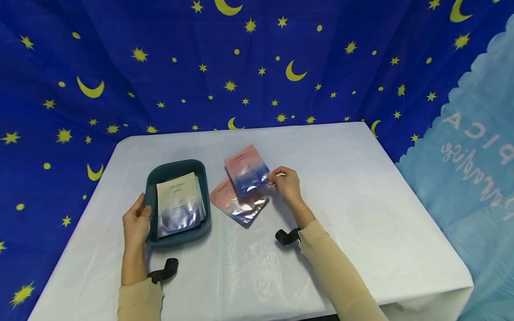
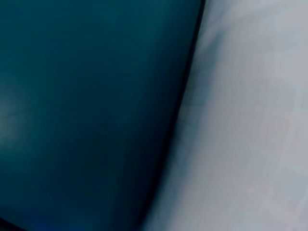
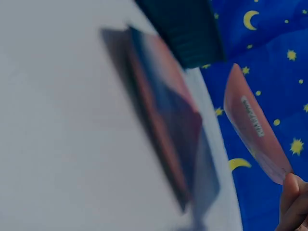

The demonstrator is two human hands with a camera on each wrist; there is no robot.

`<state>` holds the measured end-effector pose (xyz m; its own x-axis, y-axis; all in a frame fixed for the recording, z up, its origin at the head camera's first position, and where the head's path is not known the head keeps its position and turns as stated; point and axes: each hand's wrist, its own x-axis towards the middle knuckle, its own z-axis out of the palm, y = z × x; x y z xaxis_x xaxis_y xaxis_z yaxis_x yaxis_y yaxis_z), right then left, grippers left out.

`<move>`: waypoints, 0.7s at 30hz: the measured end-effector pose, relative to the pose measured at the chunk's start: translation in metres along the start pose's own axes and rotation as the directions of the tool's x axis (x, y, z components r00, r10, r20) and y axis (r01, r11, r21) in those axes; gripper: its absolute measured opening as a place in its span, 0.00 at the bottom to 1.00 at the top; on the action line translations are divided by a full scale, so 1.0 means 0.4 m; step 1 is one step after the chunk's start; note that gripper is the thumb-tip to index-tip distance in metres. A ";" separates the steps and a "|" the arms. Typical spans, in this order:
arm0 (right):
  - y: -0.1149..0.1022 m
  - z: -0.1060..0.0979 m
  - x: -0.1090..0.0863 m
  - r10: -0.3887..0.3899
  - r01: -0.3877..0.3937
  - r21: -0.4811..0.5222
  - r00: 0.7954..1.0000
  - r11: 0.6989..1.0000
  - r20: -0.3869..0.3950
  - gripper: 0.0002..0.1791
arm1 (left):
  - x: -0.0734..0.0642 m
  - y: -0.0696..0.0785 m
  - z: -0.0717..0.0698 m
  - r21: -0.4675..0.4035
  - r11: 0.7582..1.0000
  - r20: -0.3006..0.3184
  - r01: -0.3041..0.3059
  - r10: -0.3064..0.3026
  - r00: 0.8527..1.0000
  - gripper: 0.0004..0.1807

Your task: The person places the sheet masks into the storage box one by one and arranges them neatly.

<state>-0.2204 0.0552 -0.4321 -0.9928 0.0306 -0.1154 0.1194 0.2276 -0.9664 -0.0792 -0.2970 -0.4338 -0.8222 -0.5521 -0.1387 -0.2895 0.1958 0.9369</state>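
My left hand point(image 1: 135, 221) grips the left side of a dark teal plastic tray point(image 1: 151, 183), thumb over the rim. Inside lie pale sachets, the top one a cream-and-blue sachet point(image 1: 178, 205). Between thumb and fingers, my right hand point(image 1: 286, 183) pinches the corner of a pink-and-blue foil sachet point(image 1: 246, 167), with a small printed label on its back in the right wrist view. It is held above the table, overlapping another pink-and-blue sachet point(image 1: 244, 213) that lies right of the tray. The tray's smooth wall point(image 2: 86, 96) fills much of the left wrist view.
A white cloth point(image 1: 361, 214) covers the table. Behind it hangs a blue curtain point(image 1: 273, 49) with yellow moons and stars; a light blue lettered cloth point(image 1: 474, 178) hangs at the right. Black wrist mounts point(image 1: 287, 237) sit on both forearms.
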 end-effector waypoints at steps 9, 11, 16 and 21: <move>-0.116 0.046 -0.013 -0.103 0.106 0.219 0.994 0.970 -0.028 0.05 | 0.001 -0.003 -0.001 -0.013 1.000 -0.006 -0.007 0.007 1.000 0.27; -0.141 0.065 -0.023 -0.122 0.125 0.240 0.992 0.963 -0.030 0.05 | 0.001 -0.003 -0.001 -0.015 1.000 -0.003 -0.004 0.004 1.000 0.27; -0.178 0.122 -0.056 -0.158 0.149 0.232 0.987 0.961 0.019 0.05 | 0.001 -0.001 -0.002 -0.015 1.000 -0.004 0.002 -0.002 1.000 0.27; -0.173 0.189 -0.094 -0.185 0.171 0.122 0.977 0.978 0.107 0.05 | 0.002 -0.001 -0.002 -0.014 1.000 0.001 0.002 -0.002 1.000 0.27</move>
<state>-0.1915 -0.0353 -0.3781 -0.9923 -0.1167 0.0410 -0.0539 0.1091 -0.9926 -0.0793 -0.2981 -0.4338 -0.8221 -0.5516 -0.1407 -0.2841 0.1833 0.9411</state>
